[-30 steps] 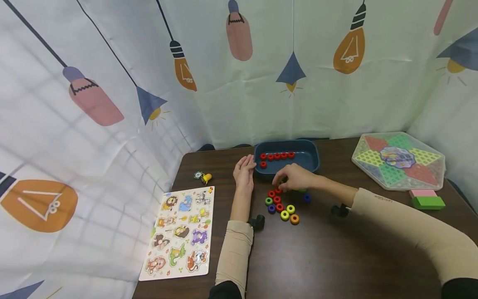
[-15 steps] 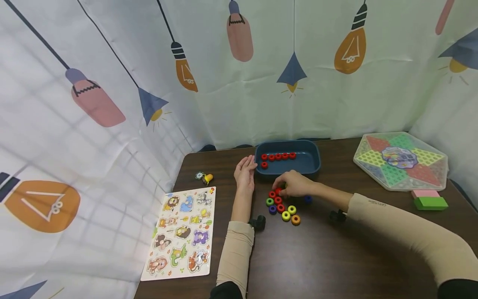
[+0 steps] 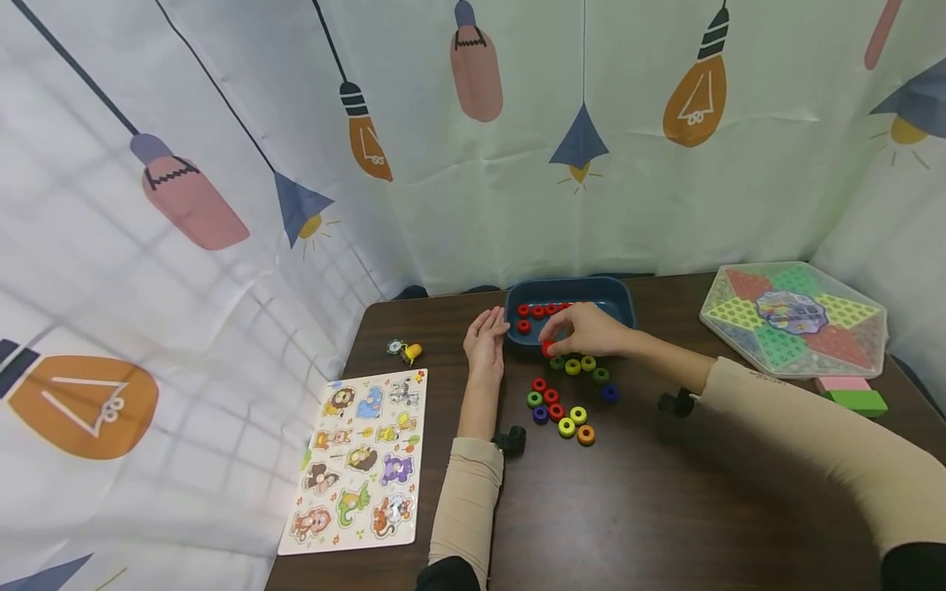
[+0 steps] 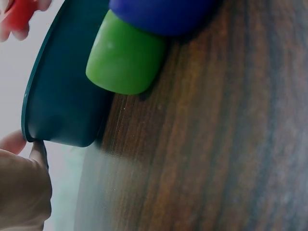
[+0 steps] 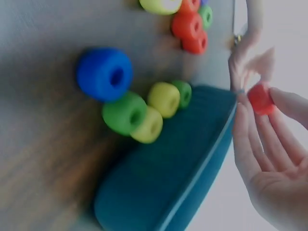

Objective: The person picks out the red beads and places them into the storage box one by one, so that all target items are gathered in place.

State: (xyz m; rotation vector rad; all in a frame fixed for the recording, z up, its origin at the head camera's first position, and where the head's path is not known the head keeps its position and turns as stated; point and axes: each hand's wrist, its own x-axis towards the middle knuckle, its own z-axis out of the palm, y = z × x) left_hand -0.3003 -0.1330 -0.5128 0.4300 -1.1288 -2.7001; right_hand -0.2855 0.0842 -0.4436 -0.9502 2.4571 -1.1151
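My right hand (image 3: pixel 587 330) pinches a red bead (image 5: pixel 261 98) between thumb and fingertips. It hovers in front of the dark blue tray (image 3: pixel 617 330), raised level with its rim in the right wrist view. Inside the tray, red beads (image 3: pixel 524 327) sit in a row along the back, with one more in front at the left; the hand hides part of the row. My left hand (image 3: pixel 484 349) lies at the tray's left end, fingers extended. In the left wrist view that hand's fingertips (image 4: pixel 38 153) touch the tray's corner.
Loose yellow (image 3: pixel 572 368), green (image 3: pixel 601 376) and blue (image 3: pixel 610 394) beads lie before the tray, with a mixed cluster nearer me. An animal puzzle board (image 3: pixel 358 464) and small trinket (image 3: pixel 411 353) lie left. A hexagonal box (image 3: pixel 794 316) and green block (image 3: pixel 857 402) stand right.
My right hand has lifted a red bead from the cluster and moved it up toward the tray, uncovering the beads beneath. The left hand stays at the tray's end.
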